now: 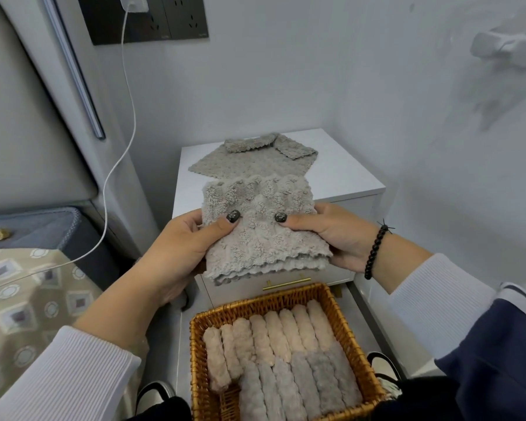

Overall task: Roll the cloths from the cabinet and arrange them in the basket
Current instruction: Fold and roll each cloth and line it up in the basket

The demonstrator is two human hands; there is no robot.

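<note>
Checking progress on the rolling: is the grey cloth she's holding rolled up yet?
Not yet. The fluffy grey cloth is folded flat, layered edges showing at its lower end, held between the left hand and right hand.

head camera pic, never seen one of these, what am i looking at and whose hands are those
This is a single picture from a camera worn on a person's head, looking forward and down, so the hands are the wearer's own. No robot is involved. The left hand and right hand together hold a folded grey cloth, thumbs on top. Behind it stands a white cabinet with another grey cloth lying flat on top, its far corners folded over. Below, close to the person, a wicker basket already holds rolled cloths: a row of pinkish rolls at the back and grey rolls in front.
</note>
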